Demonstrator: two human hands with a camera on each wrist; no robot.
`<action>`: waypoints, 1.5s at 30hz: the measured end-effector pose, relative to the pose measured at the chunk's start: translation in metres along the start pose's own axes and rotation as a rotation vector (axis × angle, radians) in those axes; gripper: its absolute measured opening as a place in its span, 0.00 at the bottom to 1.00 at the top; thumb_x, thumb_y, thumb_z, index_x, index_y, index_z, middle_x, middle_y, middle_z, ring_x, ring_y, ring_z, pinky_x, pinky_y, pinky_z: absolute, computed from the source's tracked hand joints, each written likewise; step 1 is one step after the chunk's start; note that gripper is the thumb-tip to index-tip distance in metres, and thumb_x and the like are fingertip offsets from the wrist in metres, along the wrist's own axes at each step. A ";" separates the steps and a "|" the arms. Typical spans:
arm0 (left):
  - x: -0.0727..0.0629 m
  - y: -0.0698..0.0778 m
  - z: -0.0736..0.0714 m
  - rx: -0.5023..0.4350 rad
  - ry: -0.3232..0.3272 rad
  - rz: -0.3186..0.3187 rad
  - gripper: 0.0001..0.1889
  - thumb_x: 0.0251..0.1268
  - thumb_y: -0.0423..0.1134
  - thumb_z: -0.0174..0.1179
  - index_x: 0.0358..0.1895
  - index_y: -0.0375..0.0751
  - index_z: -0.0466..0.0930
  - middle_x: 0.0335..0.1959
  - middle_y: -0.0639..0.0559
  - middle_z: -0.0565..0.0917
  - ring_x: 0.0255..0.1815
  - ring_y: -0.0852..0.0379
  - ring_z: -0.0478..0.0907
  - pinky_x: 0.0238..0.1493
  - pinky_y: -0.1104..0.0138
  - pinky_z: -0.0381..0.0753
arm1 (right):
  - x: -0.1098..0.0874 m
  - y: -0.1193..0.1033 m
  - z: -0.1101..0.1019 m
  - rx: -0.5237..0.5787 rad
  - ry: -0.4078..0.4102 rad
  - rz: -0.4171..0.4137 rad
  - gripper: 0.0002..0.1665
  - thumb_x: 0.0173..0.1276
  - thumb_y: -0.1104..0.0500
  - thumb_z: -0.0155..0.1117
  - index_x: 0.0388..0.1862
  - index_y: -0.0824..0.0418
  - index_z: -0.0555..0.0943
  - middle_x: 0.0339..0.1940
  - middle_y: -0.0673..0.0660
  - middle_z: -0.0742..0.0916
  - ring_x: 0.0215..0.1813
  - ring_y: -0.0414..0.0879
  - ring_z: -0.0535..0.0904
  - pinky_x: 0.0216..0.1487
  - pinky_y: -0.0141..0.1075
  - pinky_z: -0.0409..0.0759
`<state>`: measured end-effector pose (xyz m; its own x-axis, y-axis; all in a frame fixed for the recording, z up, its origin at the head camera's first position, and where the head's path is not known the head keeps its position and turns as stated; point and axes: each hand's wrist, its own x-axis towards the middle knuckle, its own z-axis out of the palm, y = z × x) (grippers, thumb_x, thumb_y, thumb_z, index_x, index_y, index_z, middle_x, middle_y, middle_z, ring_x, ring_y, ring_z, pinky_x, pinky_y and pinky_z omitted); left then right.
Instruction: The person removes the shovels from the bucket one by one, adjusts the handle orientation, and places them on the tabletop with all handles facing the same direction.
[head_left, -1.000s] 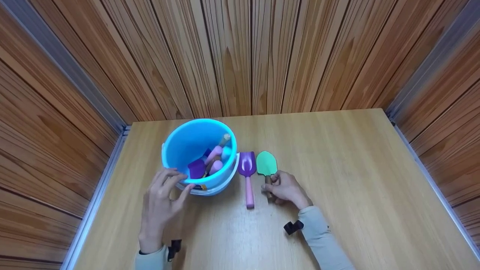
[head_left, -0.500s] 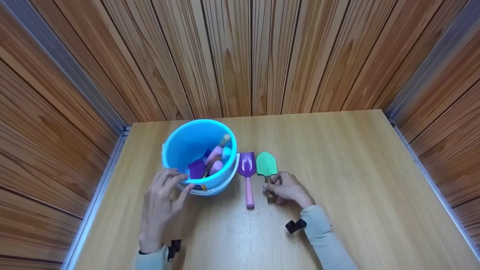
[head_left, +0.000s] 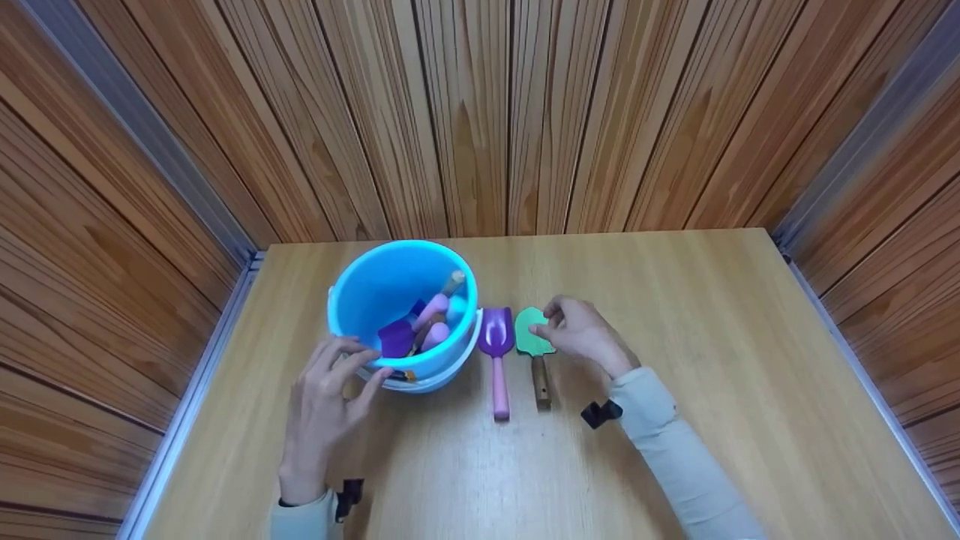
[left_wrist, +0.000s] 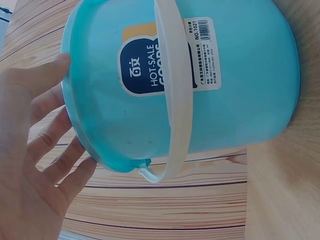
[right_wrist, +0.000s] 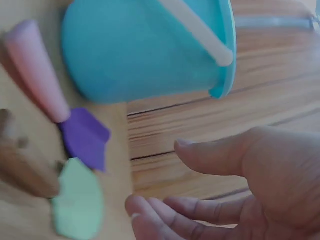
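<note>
A light blue bucket [head_left: 367,296] stands on the left of the table, and my left hand [head_left: 322,409] holds its near rim between thumb and fingers. In the left wrist view, a white handle [left_wrist: 179,85] hangs across the bucket's labelled side. Purple and pink sand toys [head_left: 395,337] lie inside. To the bucket's right rests a purple toy scoop [head_left: 496,334] with a pink handle. Beside it lies a green toy shovel [head_left: 529,341] with a brown handle [head_left: 541,384]. My right hand [head_left: 585,334] hovers over the green blade, holding nothing, thumb and fingers apart in the right wrist view.
The wooden table [head_left: 690,360] extends right and toward the front. Wood-plank walls [head_left: 480,112] close off the back and both sides, with metal strips [head_left: 862,360] along the table's side edges. Both wrists wear small black mounts [head_left: 601,414].
My right hand has let go of the green shovel's brown handle and moved up over its blade. The shovel stays on the table. My left hand keeps its place at the bucket rim.
</note>
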<state>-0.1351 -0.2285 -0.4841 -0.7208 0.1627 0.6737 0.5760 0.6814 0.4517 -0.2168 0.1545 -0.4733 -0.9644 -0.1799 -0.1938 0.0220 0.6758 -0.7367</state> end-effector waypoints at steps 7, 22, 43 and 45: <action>0.001 -0.001 0.002 0.001 -0.025 -0.013 0.15 0.64 0.45 0.79 0.52 0.49 0.92 0.50 0.56 0.87 0.58 0.62 0.81 0.54 0.55 0.91 | 0.013 -0.051 -0.010 -0.085 0.029 -0.138 0.21 0.80 0.52 0.66 0.64 0.62 0.79 0.55 0.61 0.85 0.54 0.55 0.85 0.50 0.46 0.89; 0.000 -0.002 0.000 0.012 -0.028 -0.050 0.15 0.62 0.45 0.80 0.51 0.50 0.93 0.49 0.57 0.87 0.58 0.61 0.81 0.55 0.53 0.91 | 0.046 -0.133 0.017 -0.361 0.034 -0.542 0.25 0.82 0.54 0.64 0.71 0.62 0.78 0.65 0.61 0.82 0.64 0.54 0.80 0.67 0.48 0.85; -0.001 -0.002 0.000 0.018 -0.016 -0.022 0.15 0.60 0.43 0.81 0.50 0.48 0.93 0.48 0.55 0.88 0.57 0.60 0.83 0.53 0.53 0.91 | 0.072 -0.179 0.083 -0.879 -0.257 -0.420 0.25 0.76 0.44 0.68 0.63 0.58 0.85 0.44 0.56 0.90 0.43 0.50 0.85 0.61 0.51 0.88; 0.000 -0.002 0.000 0.020 -0.020 -0.023 0.15 0.61 0.44 0.80 0.50 0.48 0.93 0.48 0.56 0.88 0.57 0.60 0.83 0.53 0.55 0.91 | 0.074 -0.180 0.085 -0.896 -0.274 -0.413 0.26 0.76 0.44 0.68 0.64 0.58 0.84 0.44 0.57 0.89 0.43 0.51 0.86 0.62 0.52 0.88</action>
<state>-0.1358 -0.2296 -0.4853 -0.7413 0.1606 0.6516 0.5515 0.6991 0.4551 -0.2700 -0.0413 -0.4102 -0.7558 -0.6014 -0.2590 -0.6122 0.7893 -0.0462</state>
